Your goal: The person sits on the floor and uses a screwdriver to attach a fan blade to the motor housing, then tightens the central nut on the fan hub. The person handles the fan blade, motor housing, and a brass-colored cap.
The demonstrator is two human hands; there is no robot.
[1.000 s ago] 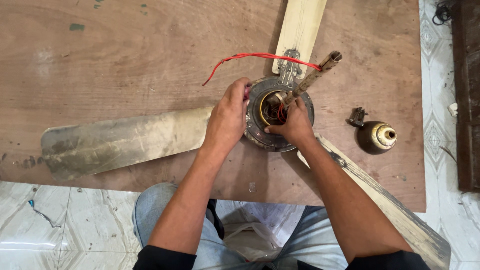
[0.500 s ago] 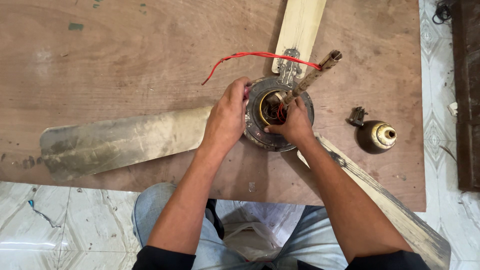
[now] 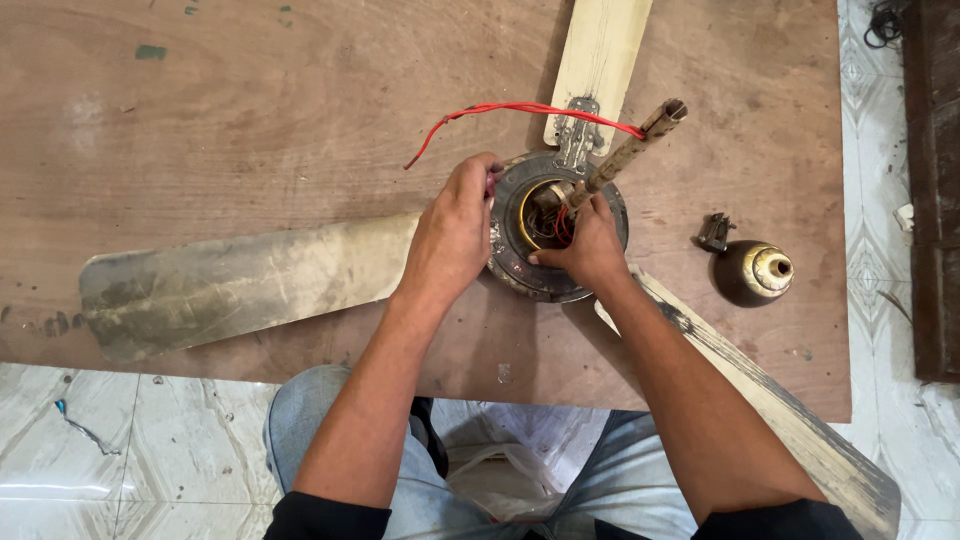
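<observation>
Ceiling fan motor (image 3: 520, 268) lies flat mid-board, its rod (image 3: 625, 152) slanting up-right. Left hand (image 3: 452, 235) clamps the housing's left rim. Right hand (image 3: 590, 245), the nearer one, pinches red wires (image 3: 562, 226) inside the opening, just left of its fingertips.

Red wire (image 3: 520, 108); brown board (image 3: 250, 120) (worn) — cream blade (image 3: 598, 60).

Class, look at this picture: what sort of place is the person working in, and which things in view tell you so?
Probably an informal home or small repair spot. A dismantled ceiling fan with worn blades lies on a bare plywood board set over a tiled floor, and both hands, left and right, work at its open motor.
</observation>
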